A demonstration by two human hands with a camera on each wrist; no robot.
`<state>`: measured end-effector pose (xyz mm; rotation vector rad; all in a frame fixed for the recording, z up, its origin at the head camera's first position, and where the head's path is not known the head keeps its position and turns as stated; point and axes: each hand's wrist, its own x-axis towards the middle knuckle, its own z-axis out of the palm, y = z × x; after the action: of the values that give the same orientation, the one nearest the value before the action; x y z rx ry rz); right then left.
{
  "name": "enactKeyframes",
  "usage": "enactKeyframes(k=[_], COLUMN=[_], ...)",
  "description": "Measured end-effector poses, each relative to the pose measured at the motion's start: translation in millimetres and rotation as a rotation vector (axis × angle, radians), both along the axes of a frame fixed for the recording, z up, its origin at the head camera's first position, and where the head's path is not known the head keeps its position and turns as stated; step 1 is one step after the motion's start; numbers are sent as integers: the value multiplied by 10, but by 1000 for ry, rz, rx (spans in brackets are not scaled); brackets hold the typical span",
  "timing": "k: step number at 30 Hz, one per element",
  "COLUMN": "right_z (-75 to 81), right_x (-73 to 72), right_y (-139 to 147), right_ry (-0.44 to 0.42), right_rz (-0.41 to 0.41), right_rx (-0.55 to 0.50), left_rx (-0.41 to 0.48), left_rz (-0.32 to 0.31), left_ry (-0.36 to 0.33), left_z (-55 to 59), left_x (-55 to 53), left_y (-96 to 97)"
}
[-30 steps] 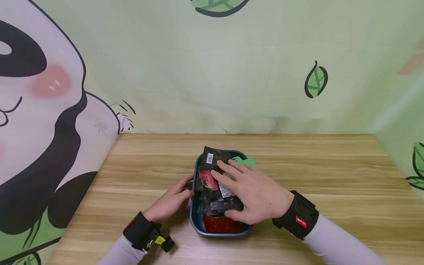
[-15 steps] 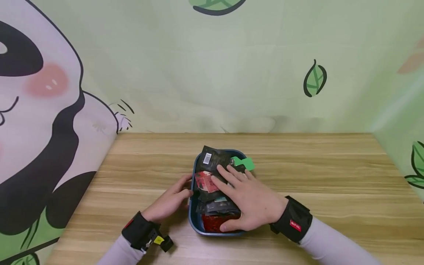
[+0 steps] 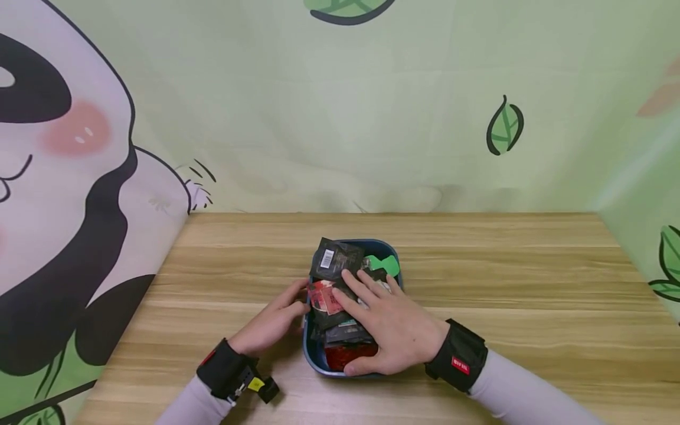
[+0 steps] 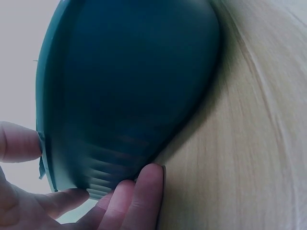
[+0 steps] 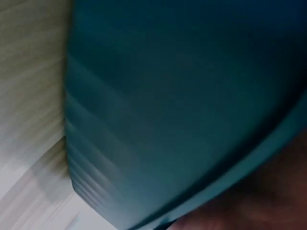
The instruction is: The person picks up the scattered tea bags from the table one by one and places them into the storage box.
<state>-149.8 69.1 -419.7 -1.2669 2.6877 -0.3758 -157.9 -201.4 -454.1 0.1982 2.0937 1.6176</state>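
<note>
A blue plastic basket (image 3: 313, 362) stands on the table, filled with flat packets. My right hand (image 3: 395, 333) lies palm down across them with fingers spread. Beyond its fingertips is a black packet with a barcode label (image 3: 342, 260); under them is a black packet with a red-pink label (image 3: 321, 298). A red packet (image 3: 344, 356) shows at the near end, and a green flat piece (image 3: 390, 264) at the far right. My left hand (image 3: 268, 324) touches the basket's left side. In the left wrist view, its thumb meets the rim and its fingers rest against the outer wall (image 4: 129, 86).
The wooden table (image 3: 520, 277) extends on both sides of the basket. A printed backdrop (image 3: 340, 118) with a panda and leaves rises behind the table's far edge. Each wrist wears a black strap, the right one (image 3: 458, 356) with a red tag.
My right hand has slid left and slightly nearer, and the packets under it have shifted left. The green piece has moved inward from over the right rim. My left hand stays still.
</note>
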Motion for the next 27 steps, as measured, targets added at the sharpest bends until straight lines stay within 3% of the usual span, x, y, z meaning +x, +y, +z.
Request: enactKeyframes(k=[12, 21, 24, 27], right_z=[132, 98, 41, -13], right_x=[-35, -141, -211, -275], right_y=[124, 735, 995, 1226], right_ry=[54, 107, 127, 127], right_rz=[-2, -123, -195, -262], right_rx=[-48, -100, -84, -55], left_rx=[20, -37, -91, -227], left_rz=[4, 38, 31, 28], left_ry=[-1, 27, 120, 283], left_z=[-2, 53, 93, 129], left_x=[0, 0, -28, -66], left_y=[-11, -68, -124, -204])
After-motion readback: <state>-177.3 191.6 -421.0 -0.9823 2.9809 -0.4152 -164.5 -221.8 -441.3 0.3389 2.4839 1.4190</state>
